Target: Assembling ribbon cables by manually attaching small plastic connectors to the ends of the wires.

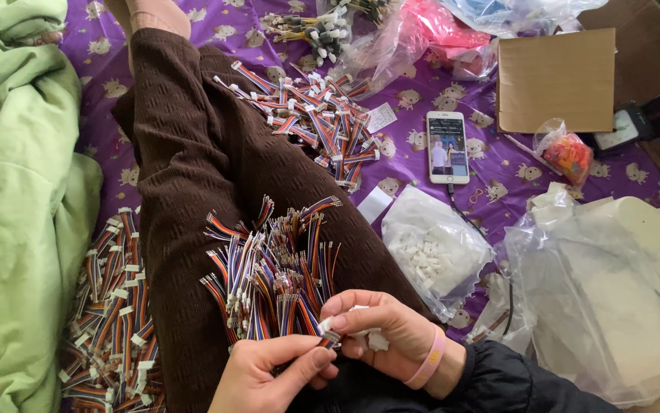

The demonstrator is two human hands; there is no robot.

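Rainbow-coloured ribbon wire, a short flat piece with a small white plastic connector (327, 329) at its end, sits pinched between both hands low in the head view, just above the person's lap. Its long axis appears to run up and slightly left, the loose wire end toward the heap and the connector end down between the fingertips. The left hand (269, 375) presses thumb and forefinger together on the connector from below. The right hand (379, 329), with a pink wristband (431, 358) at the wrist, curls its fingers shut around the same piece and a few white plastic housings. Touching the hands, a loose heap of similar multicoloured wire pieces (272, 264) lies on the brown knitted trouser leg (192, 153). More bundled wires lie on the purple patterned bedsheet (414, 164) by its left edge (112, 306) and beyond the knee (322, 118). A clear bag of white connectors (429, 248) and a white smartphone (447, 147) rest to the right.
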